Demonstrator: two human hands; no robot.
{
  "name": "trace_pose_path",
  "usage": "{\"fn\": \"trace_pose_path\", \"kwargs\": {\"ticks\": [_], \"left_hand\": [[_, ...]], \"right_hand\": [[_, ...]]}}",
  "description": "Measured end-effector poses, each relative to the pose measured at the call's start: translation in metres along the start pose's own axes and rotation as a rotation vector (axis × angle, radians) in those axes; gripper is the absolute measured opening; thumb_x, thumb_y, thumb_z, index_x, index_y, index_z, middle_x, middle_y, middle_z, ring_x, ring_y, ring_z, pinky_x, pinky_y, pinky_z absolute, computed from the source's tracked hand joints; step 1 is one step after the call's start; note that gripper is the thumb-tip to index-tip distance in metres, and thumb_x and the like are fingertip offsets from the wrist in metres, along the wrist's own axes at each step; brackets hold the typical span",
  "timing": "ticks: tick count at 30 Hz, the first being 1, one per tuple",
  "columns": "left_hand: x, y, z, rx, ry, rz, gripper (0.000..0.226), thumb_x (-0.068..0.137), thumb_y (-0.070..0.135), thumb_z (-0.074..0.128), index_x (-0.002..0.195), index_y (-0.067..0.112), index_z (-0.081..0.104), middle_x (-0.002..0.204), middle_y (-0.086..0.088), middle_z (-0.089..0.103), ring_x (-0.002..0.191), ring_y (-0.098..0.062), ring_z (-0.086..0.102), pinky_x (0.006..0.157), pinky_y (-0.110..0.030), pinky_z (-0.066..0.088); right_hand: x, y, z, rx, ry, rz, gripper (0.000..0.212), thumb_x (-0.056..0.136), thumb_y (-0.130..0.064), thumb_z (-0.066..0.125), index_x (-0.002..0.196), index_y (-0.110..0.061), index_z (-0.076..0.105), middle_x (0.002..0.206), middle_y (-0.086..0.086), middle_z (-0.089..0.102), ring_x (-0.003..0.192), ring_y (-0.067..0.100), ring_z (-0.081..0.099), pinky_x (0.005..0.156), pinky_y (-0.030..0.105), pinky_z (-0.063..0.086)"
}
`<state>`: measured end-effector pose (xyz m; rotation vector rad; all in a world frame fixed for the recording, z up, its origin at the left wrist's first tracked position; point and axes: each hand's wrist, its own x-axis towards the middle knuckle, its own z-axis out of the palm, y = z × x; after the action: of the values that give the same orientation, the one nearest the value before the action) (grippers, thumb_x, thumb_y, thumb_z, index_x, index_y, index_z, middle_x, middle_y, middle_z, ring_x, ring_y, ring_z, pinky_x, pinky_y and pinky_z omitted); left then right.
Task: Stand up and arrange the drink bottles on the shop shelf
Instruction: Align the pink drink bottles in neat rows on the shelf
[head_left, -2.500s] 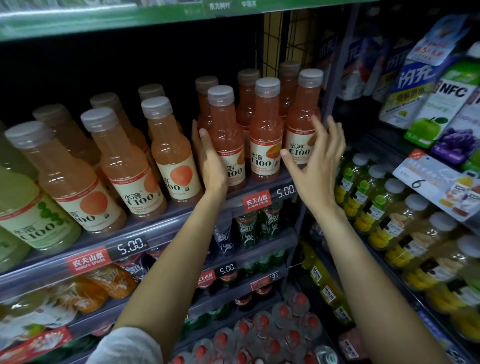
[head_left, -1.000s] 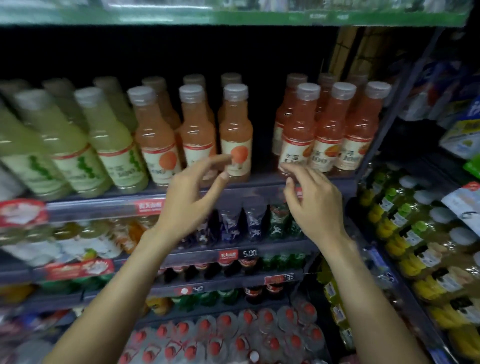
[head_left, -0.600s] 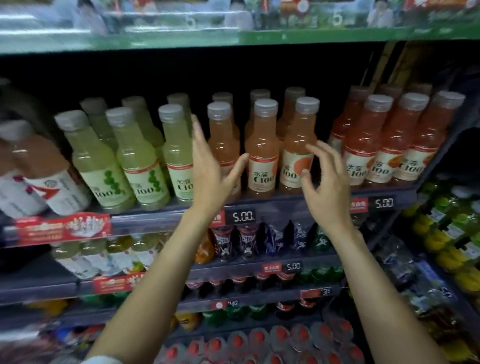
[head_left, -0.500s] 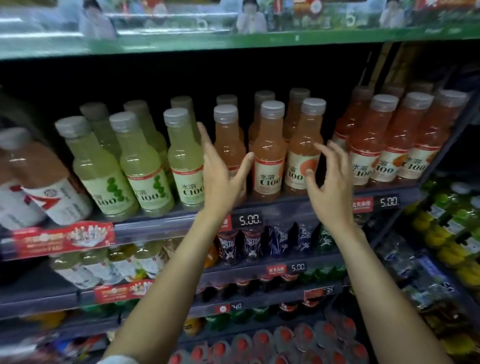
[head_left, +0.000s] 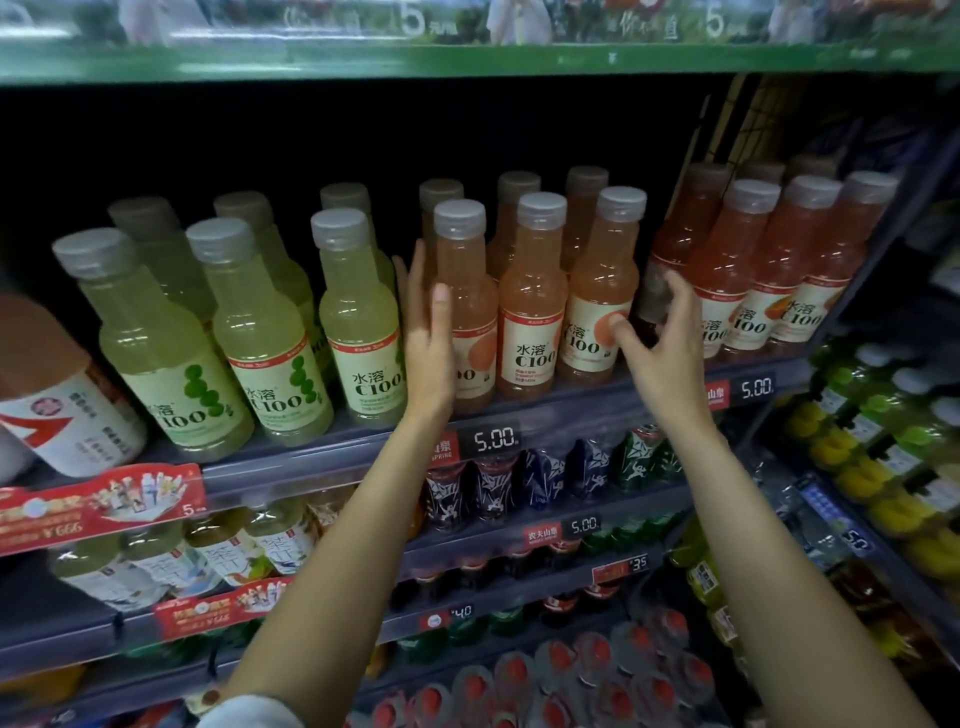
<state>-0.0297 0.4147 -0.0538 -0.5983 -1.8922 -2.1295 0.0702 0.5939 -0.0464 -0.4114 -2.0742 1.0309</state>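
Bracketing a block of peach-coloured C100 bottles (head_left: 530, 312), centre of frame, both hands are raised to the shop shelf (head_left: 571, 405).

Head view, only cam. Left hand (head_left: 428, 343): fingers straight and together, palm flat against the left flank of the front-left peach bottle (head_left: 465, 306), holding nothing. Right hand (head_left: 657, 343): fingers spread and loosely curved, thumb tip touching the label of the front-right peach bottle (head_left: 602, 296); other fingers reach round its right side; not closed on it. Whether they touch: cannot tell.

Stock: all bottles seen stand upright, approx. in rows front to back. Lime-green C100 bottles (head_left: 260, 332) left of centre; redder C100 bottles (head_left: 748, 275) at right, gap betw. them and the peach block.

Handling, judged: full PET bottles, fairly heavy, rigid enough at shoulder and base, smooth label likely slippery; narrow neck makes them top-tippy when shoved high. Best hold at label/lower body, or push low near base. Next step prob. squeezing the block together and squaring it to the front edge.
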Motion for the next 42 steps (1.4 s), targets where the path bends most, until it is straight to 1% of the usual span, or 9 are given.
{"fn": "trace_pose_path", "kwargs": {"ticks": [5,11,16,21,25,28,31,37,42], "left_hand": [[0.011,0.002,0.002,-0.081,0.001,-0.100,0.083,0.065,0.092,0.037,0.139,0.054,0.024,0.158,0.010,0.021,0.143,-0.011,0.024,0.118,-0.047,0.021],[0.014,-0.006,0.000,0.006,-0.043,-0.011,0.086,0.065,0.091,0.041,0.138,0.048,0.027,0.155,0.005,0.025,0.140,-0.011,0.029,0.116,-0.044,0.027],[0.016,-0.010,0.006,0.006,-0.051,0.007,0.073,0.068,0.089,0.041,0.131,0.054,0.029,0.153,0.005,0.027,0.139,-0.009,0.030,0.115,-0.045,0.029],[0.017,-0.010,0.012,0.027,-0.029,0.024,0.088,0.067,0.091,0.039,0.139,0.041,0.029,0.151,0.003,0.027,0.138,-0.008,0.031,0.114,-0.037,0.030],[0.017,-0.011,0.014,0.021,-0.020,0.024,0.092,0.066,0.091,0.039,0.140,0.039,0.029,0.151,0.002,0.026,0.138,-0.009,0.031,0.114,-0.036,0.031],[0.017,-0.011,0.015,0.030,-0.013,0.020,0.098,0.065,0.092,0.039,0.143,0.035,0.028,0.151,0.002,0.025,0.138,-0.008,0.030,0.112,-0.031,0.030],[0.017,-0.013,0.015,0.038,-0.011,0.016,0.096,0.066,0.092,0.037,0.143,0.036,0.027,0.150,0.003,0.024,0.139,-0.009,0.028,0.114,-0.036,0.028],[0.016,-0.012,0.017,0.055,0.008,0.002,0.099,0.067,0.092,0.033,0.145,0.032,0.027,0.150,0.002,0.024,0.139,-0.010,0.027,0.116,-0.042,0.026],[0.012,-0.007,0.018,0.069,0.010,-0.034,0.094,0.069,0.092,0.031,0.144,0.036,0.027,0.152,0.005,0.025,0.139,-0.008,0.028,0.116,-0.042,0.026]], "right_hand": [[0.007,0.001,0.009,0.083,-0.108,0.003,0.071,0.089,-0.027,0.064,0.146,-0.023,0.023,0.148,-0.003,0.036,0.132,0.016,0.040,0.110,0.043,0.036],[0.016,0.003,0.018,0.084,-0.071,-0.026,0.078,0.081,-0.035,0.072,0.144,-0.021,0.028,0.141,0.000,0.043,0.127,0.010,0.042,0.102,0.024,0.033],[0.024,0.006,0.019,0.044,-0.022,-0.056,0.068,0.084,-0.029,0.069,0.141,-0.020,0.034,0.130,0.003,0.047,0.112,0.003,0.041,0.082,-0.006,0.026],[0.023,0.009,0.017,0.072,-0.045,-0.056,0.068,0.085,-0.029,0.068,0.142,-0.020,0.032,0.131,0.002,0.046,0.112,0.002,0.042,0.083,-0.004,0.029],[0.022,0.009,0.013,0.062,-0.065,-0.059,0.068,0.086,-0.028,0.067,0.143,-0.020,0.030,0.134,0.004,0.044,0.117,0.005,0.041,0.091,0.014,0.032],[0.023,0.010,0.012,0.047,-0.062,-0.077,0.067,0.086,-0.027,0.067,0.142,-0.018,0.032,0.134,0.004,0.045,0.117,0.007,0.042,0.092,0.012,0.032],[0.023,0.010,0.010,0.056,-0.067,-0.072,0.067,0.085,-0.028,0.068,0.142,-0.019,0.032,0.134,0.005,0.045,0.120,0.011,0.044,0.096,0.024,0.035],[0.022,0.006,0.008,0.033,-0.049,-0.065,0.067,0.085,-0.026,0.068,0.141,-0.017,0.034,0.133,0.004,0.045,0.116,0.007,0.042,0.095,0.022,0.033],[0.019,0.006,0.004,0.034,-0.099,-0.057,0.075,0.086,-0.032,0.067,0.146,-0.018,0.026,0.142,0.002,0.041,0.129,0.012,0.040,0.103,0.025,0.033]]}}
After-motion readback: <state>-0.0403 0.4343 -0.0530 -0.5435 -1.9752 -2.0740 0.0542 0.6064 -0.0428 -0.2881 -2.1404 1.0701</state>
